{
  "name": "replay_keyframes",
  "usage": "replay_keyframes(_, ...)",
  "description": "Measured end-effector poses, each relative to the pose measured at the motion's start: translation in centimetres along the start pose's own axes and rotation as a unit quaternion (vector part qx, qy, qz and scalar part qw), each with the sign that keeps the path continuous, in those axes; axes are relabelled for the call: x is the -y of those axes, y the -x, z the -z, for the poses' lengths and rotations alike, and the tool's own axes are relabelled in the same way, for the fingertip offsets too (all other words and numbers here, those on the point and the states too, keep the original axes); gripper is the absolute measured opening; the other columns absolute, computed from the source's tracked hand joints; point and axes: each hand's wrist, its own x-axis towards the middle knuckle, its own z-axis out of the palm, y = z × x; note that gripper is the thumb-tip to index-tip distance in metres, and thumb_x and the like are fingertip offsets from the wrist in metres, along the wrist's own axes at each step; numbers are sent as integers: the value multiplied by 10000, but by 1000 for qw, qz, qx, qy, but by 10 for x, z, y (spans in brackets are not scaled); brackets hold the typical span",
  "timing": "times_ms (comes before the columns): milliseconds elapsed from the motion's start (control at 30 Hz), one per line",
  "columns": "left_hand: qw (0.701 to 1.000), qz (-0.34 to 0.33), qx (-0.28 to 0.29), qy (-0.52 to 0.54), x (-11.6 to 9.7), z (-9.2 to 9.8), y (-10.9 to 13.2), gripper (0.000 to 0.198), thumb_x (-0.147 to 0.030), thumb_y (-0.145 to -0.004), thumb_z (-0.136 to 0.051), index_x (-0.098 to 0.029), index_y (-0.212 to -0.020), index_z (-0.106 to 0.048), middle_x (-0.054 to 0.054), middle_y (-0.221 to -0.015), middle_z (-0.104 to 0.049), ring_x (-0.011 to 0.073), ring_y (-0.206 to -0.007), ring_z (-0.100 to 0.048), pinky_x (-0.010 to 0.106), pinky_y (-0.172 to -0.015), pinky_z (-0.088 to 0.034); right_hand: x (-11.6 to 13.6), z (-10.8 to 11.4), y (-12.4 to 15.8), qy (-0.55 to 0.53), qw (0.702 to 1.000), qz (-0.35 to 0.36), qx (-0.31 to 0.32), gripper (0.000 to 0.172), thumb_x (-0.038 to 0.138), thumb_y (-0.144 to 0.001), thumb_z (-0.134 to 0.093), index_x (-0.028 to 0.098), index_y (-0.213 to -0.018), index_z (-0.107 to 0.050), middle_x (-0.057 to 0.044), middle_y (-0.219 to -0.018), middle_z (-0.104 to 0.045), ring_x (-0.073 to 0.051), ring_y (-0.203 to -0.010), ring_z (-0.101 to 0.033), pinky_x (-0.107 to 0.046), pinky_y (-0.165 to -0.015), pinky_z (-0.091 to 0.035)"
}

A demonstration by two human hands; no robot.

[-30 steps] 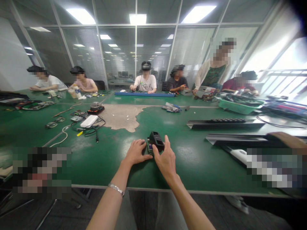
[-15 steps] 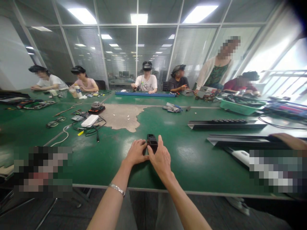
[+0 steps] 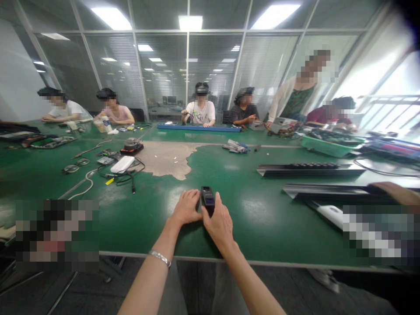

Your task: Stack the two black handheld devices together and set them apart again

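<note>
A small black box-shaped device (image 3: 207, 196) is between my two hands on the green table, near its front edge. Its long side points away from me, and a dark bluish panel shows on its near upper part. My left hand (image 3: 186, 208) is closed against its left side, with curled fingers and the thumb towards the near end. On the right side, my right hand (image 3: 219, 221) grips it between thumb and fingers. The fingertips under and behind the device are hidden.
On the left lie a white box (image 3: 122, 164) with black cables and a pair of glasses (image 3: 76, 166). Black metal channels (image 3: 315, 170) lie on the right, near a green basket (image 3: 328, 146). Several people sit across the table; a neighbour's hand (image 3: 398, 192) is at the right edge.
The device has tipped or turned slightly, so its bluish near panel shows more. My right index finger has come down a little. My left hand has barely moved.
</note>
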Motion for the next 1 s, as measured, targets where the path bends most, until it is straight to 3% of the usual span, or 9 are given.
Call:
replay_keyframes(167,1000,9,16,2,-3,4,0,860,-468,-742,-722,-158,-1486,-422,173,-1509,-479,349,-1411,-415,542,-1208,-263,-8,-6,4,-45,999,1,-30,837,475,-929,-556,21,-1562,-248,-259,-1397,-569,-350,-1214,-581,-487,-1011,-488)
replay_keyframes(367,1000,3,19,0,-7,9,1,813,-500,-765,-714,-182,-1470,-460,165,-1496,-497,352,-1400,-426,560,-1195,-277,-9,-5,3,-72,996,-41,-17,830,531,-936,-529,34,-1553,-283,-255,-1409,-564,-349,-1239,-577,-502,-1033,-470)
replay_keyframes(733,1000,-6,7,-4,-7,8,1,683,-433,-813,-667,-200,-1438,-515,147,-1477,-521,340,-1378,-449,534,-1183,-298,-5,1,3,-76,996,-45,-3,810,490,-928,-546,38,-1548,-284,-248,-1398,-571,-328,-1179,-597,-485,-1020,-467)
replay_keyframes(1000,1000,-3,11,-6,-7,8,1,696,-420,-796,-683,-218,-1441,-512,137,-1475,-518,339,-1371,-450,542,-1180,-299,-5,0,2,-56,998,-40,14,779,449,-926,-558,21,-1533,-323,-245,-1393,-580,-330,-1196,-591,-472,-1033,-462)
